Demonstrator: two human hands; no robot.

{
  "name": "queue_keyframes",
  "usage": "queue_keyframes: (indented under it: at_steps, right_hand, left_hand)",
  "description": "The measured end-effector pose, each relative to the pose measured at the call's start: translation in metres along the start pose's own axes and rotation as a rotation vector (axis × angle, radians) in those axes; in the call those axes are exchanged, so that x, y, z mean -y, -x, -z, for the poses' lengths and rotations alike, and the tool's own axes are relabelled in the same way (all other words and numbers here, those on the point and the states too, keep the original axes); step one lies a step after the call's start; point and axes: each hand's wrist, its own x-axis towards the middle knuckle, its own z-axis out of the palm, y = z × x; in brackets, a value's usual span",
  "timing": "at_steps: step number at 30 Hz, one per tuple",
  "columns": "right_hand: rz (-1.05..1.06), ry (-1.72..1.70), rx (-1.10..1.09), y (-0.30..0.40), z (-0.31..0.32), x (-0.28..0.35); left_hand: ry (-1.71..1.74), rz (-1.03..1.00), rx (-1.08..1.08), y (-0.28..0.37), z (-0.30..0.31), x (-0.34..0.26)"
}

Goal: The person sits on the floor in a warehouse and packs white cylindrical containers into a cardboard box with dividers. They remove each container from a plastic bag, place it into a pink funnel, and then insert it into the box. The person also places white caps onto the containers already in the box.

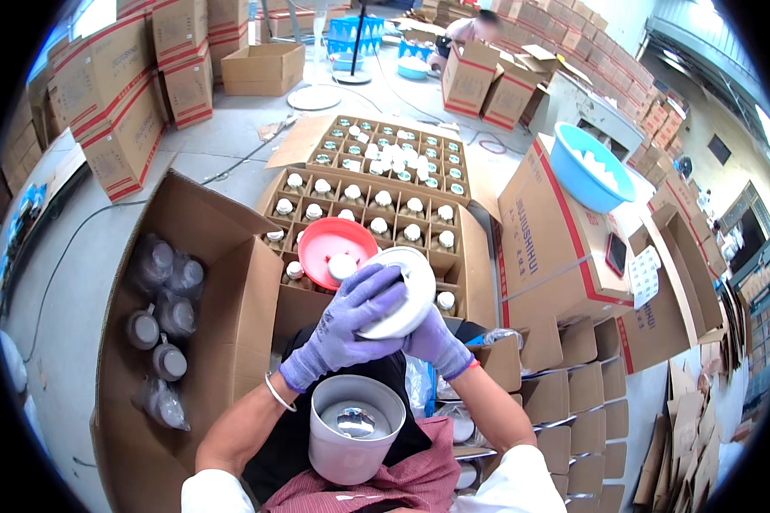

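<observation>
In purple-grey work gloves, my left hand [362,314] and my right hand [435,343] hold a white, round, lid-like piece [418,279] between them. The left fingers spread over its face. My right hand grips it from the lower right, its fingers partly hidden. Below them, a light-grey cylindrical container [353,455] sits upright on my lap, with a shiny domed part [357,422] inside. Just beyond my hands, a red plastic bowl [324,238] rests over the bottles and holds a white round piece [342,267].
Divided cartons of white-capped bottles [384,199] stand ahead. At left, an open cardboard box [231,346] holds several grey mug-like pieces, some bagged. To the right, a carton bears a blue basin [561,170] and a phone [616,254]. Cardboard dividers [545,404] lie lower right. A person [467,31] sits farther back.
</observation>
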Motion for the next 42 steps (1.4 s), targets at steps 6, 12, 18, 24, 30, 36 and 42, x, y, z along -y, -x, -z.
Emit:
queue_keyframes:
  at_steps: [6, 12, 18, 24, 30, 36, 42]
  right_hand:
    - [0.900, 1.251, -0.054, 0.000, -0.020, 0.028]
    - [0.440, 0.838, -0.080, 0.021, -0.055, 0.048]
    - [-0.393, -0.164, 0.092, 0.030, -0.026, 0.029]
    - [0.782, 1.282, 0.065, 0.019, -0.031, 0.047]
    - [0.909, 1.636, 0.418, 0.007, -0.024, 0.066]
    - [0.715, 1.003, -0.093, 0.002, -0.029, 0.022]
    - [0.291, 0.259, 0.158, 0.046, -0.028, 0.004]
  left_hand:
    - [1.021, 0.637, -0.245, 0.020, 0.029, -0.030]
    - [0.903, 0.714, -0.189, 0.028, 0.024, -0.059]
    - [0.150, 0.190, 0.093, 0.037, 0.031, -0.031]
    - [1.175, 0.851, -0.238, 0.049, 0.026, -0.025]
    - [1.034, 0.804, 0.024, 0.053, 0.033, -0.028]
    - [1.057, 0.751, -0.223, 0.042, 0.009, -0.039]
    - [-0.096, -0.128, 0.129, 0.016, 0.024, -0.019]
